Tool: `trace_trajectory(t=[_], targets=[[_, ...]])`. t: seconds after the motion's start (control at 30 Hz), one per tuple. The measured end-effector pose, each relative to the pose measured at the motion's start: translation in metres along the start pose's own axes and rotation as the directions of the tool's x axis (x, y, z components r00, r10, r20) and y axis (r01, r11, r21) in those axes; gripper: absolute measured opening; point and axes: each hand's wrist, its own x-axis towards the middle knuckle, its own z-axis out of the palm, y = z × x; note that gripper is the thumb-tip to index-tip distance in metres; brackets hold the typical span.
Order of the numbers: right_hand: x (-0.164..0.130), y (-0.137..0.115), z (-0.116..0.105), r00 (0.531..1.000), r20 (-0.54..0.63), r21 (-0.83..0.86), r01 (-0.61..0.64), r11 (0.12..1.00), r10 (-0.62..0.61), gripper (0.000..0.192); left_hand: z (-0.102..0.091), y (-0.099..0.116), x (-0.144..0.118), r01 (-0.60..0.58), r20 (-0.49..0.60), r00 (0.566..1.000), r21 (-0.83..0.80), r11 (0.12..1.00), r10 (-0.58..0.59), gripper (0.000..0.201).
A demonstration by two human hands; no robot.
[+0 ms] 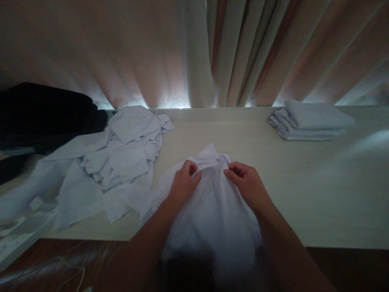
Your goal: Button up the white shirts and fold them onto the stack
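We pinch the white shirt (212, 202) at its collar, left hand (182, 184) and right hand (247, 184) closed on it — folded stack (310, 121) beyond our right fingers, unfolded heap (121, 162) beside our left.

Two hands (182, 184) (246, 184), one held shirt (212, 211), one loose heap (121, 162), one folded stack (310, 121).

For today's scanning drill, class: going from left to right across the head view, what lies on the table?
Dark cloth → heap of white cloths → white garment pinched by the left hand and right hand → folded white stack.
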Motion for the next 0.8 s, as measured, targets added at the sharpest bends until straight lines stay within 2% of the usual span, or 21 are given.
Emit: trace_trajectory(t=[0.07, 0.1, 0.23, 0.3, 0.4, 0.5, 0.57, 0.67, 0.73, 0.8], targets=[[-0.005, -0.005, 0.017, 0.994, -0.107, 0.03, 0.019, 0.999, -0.016, 0.019, -0.005, 0.009, -0.002, 0.002, -0.056, 0.998, -0.094, 0.996, -0.007, 0.013], [-0.007, -0.006, 0.025, 0.989, -0.147, 0.012, 0.034, 0.999, -0.032, 0.019, -0.006, 0.013, -0.004, 0.01, -0.041, 0.999, -0.121, 0.993, -0.016, 0.017], [-0.012, -0.007, 0.047, 0.973, -0.218, -0.11, 0.053, 0.993, -0.076, 0.015, -0.004, 0.022, -0.011, 0.018, 0.136, 0.991, -0.147, 0.989, 0.002, 0.035], [-0.01, -0.004, 0.05, 0.978, -0.203, -0.101, 0.037, 0.994, -0.057, 0.015, -0.002, 0.022, -0.012, -0.001, 0.164, 0.986, -0.149, 0.989, 0.026, 0.037], [-0.005, 0.0, 0.044, 0.993, -0.115, -0.057, 0.005, 0.998, -0.012, 0.016, -0.003, 0.016, -0.01, -0.02, 0.172, 0.984, -0.152, 0.988, 0.047, 0.033], [0.0, 0.006, 0.027, 0.998, 0.042, -0.059, -0.043, 0.997, 0.045, 0.018, -0.007, 0.007, -0.006, -0.01, 0.251, 0.967, -0.132, 0.991, 0.043, 0.029], [0.002, 0.01, 0.013, 0.977, 0.18, -0.049, -0.108, 0.993, 0.115, 0.02, -0.011, 0.0, -0.002, 0.01, 0.305, 0.952, -0.082, 0.997, 0.015, 0.035], [0.001, 0.016, -0.005, 0.911, 0.352, -0.023, -0.22, 0.975, 0.214, 0.018, -0.016, -0.006, 0.002, 0.019, 0.318, 0.948, -0.004, 1.0, -0.017, 0.046], [0.001, 0.017, -0.01, 0.892, 0.396, -0.042, -0.218, 0.975, 0.217, 0.018, -0.018, -0.007, 0.004, 0.008, 0.288, 0.958, 0.002, 1.0, -0.008, 0.047], [0.0, 0.015, -0.008, 0.9, 0.389, -0.124, -0.161, 0.979, 0.198, 0.022, -0.017, -0.006, 0.004, -0.003, 0.25, 0.968, -0.033, 0.999, 0.011, 0.044]])
